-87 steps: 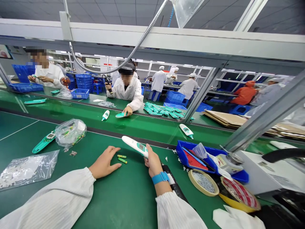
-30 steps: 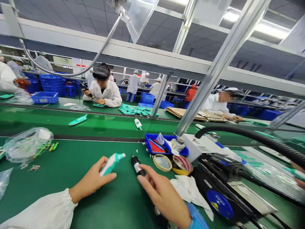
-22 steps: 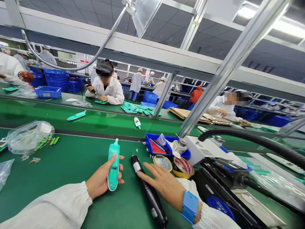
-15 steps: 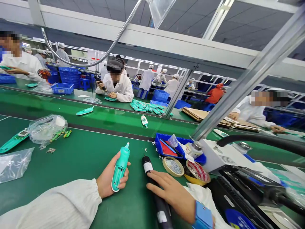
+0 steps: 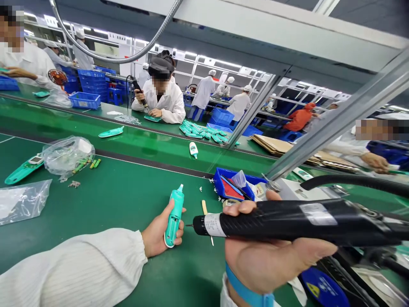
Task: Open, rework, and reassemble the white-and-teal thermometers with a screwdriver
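Note:
My left hand (image 5: 159,234) is closed around a teal-and-white handheld thermometer (image 5: 175,217). Its pale tip points up and away, and an open battery compartment faces me. In my right hand (image 5: 268,260) lies a black electric screwdriver (image 5: 271,219), held level with its thin bit pointing left. The bit ends a short way right of the thermometer, apart from it in the picture. Under the screwdriver's front end, a thin tool with a cream handle (image 5: 204,207) lies on the green bench.
A blue tray (image 5: 220,187) of small items stands behind the screwdriver. On the left are a clear bag (image 5: 68,155), green batteries (image 5: 95,163), small screws (image 5: 74,184) and a teal casing (image 5: 24,168). A metal post (image 5: 335,132) slants at right. Co-workers sit across the green belt (image 5: 147,147).
My right hand has picked the electric screwdriver up off the bench and turned it level, bit to the left. The thermometer in my left hand appears slightly farther right. My view has shifted a little.

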`<state>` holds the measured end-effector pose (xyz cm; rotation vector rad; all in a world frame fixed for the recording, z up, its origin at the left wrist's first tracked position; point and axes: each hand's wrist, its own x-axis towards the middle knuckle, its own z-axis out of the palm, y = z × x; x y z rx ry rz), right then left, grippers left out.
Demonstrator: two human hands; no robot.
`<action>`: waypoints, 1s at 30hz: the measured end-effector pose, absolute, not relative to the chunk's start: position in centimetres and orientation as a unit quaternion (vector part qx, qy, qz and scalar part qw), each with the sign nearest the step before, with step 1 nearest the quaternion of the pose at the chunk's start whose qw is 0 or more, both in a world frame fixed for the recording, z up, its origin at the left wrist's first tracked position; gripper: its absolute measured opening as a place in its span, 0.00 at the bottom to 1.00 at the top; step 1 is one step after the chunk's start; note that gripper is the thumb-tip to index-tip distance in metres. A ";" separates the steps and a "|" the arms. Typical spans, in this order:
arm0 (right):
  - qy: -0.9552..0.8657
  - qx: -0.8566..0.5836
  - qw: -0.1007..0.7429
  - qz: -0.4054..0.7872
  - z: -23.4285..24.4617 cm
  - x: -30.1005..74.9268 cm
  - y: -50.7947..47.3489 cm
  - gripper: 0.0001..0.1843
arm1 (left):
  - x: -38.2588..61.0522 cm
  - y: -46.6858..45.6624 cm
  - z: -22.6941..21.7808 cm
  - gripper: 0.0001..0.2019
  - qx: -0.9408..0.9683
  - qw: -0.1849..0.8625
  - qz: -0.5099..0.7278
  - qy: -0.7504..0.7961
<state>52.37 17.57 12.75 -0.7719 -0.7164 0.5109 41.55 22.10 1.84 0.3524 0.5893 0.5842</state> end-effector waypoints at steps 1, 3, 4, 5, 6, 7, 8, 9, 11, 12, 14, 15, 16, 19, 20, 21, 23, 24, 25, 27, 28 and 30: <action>-0.344 -0.364 0.831 0.243 12.6 51.9 18.0 0.33 | 41.5 22.1 1.8 0.24 0.168 0.900 0.284 0.286; -0.351 -0.360 0.831 0.240 12.1 51.3 18.6 0.34 | 41.5 22.2 2.0 0.23 0.164 0.900 0.284 0.288; -0.352 -0.358 0.832 0.236 11.9 51.1 18.8 0.34 | 41.5 22.2 2.0 0.23 0.164 0.900 0.283 0.289; -0.354 -0.357 0.833 0.232 11.8 50.9 19.0 0.35 | 41.6 22.2 2.1 0.22 0.164 0.901 0.281 0.287; -0.356 -0.357 0.833 0.227 11.6 50.7 19.2 0.35 | 41.6 22.2 2.2 0.22 0.164 0.903 0.279 0.284; -0.360 -0.358 0.832 0.223 11.5 50.6 19.3 0.35 | 41.6 22.1 2.2 0.21 0.164 0.905 0.277 0.279; -0.366 -0.359 0.830 0.221 11.3 50.5 19.4 0.35 | 41.6 22.1 2.2 0.21 0.164 0.906 0.275 0.275; -0.370 -0.361 0.827 0.221 11.2 50.4 19.5 0.35 | 41.6 22.1 2.2 0.21 0.163 0.908 0.274 0.272; -0.376 -0.360 0.823 0.226 10.9 50.4 19.7 0.35 | 41.6 22.2 2.0 0.22 0.162 0.910 0.275 0.265; -0.377 -0.359 0.822 0.230 10.7 50.4 19.8 0.35 | 41.7 22.2 1.9 0.22 0.163 0.910 0.277 0.262; -0.378 -0.353 0.822 0.237 10.4 50.4 19.9 0.34 | 41.7 22.2 1.8 0.22 0.166 0.909 0.281 0.258; -0.381 -0.350 0.821 0.239 10.3 50.5 19.9 0.34 | 41.7 22.2 1.7 0.22 0.167 0.908 0.282 0.259; -0.386 -0.348 0.819 0.241 10.2 50.5 20.0 0.34 | 41.7 22.2 1.7 0.22 0.169 0.908 0.281 0.262; -0.406 -0.340 0.810 0.252 10.1 50.5 19.9 0.34 | 41.9 22.0 1.7 0.22 0.181 0.902 0.283 0.273; -0.412 -0.337 0.807 0.256 10.2 50.4 19.9 0.33 | 41.9 21.9 1.7 0.22 0.187 0.899 0.285 0.275; -0.417 -0.336 0.804 0.258 10.2 50.4 19.8 0.33 | 42.0 21.8 1.8 0.23 0.191 0.896 0.289 0.278; -0.424 -0.337 0.801 0.256 10.1 50.4 19.8 0.34 | 42.1 21.8 1.9 0.23 0.194 0.892 0.291 0.285; -0.425 -0.340 0.800 0.254 10.1 50.3 19.8 0.35 | 42.1 21.7 1.9 0.24 0.193 0.892 0.291 0.288; -0.425 -0.341 0.800 0.250 10.0 50.4 19.9 0.35 | 42.1 21.7 1.9 0.24 0.192 0.892 0.289 0.291; -0.427 -0.336 0.802 0.247 9.9 50.5 20.0 0.35 | 42.1 21.7 1.9 0.24 0.192 0.893 0.287 0.289; -0.428 -0.331 0.803 0.249 9.9 50.5 20.0 0.34 | 42.1 21.7 1.9 0.25 0.194 0.893 0.288 0.286; -0.424 -0.324 0.805 0.258 9.8 50.7 20.0 0.33 | 42.1 21.7 1.9 0.25 0.198 0.893 0.291 0.280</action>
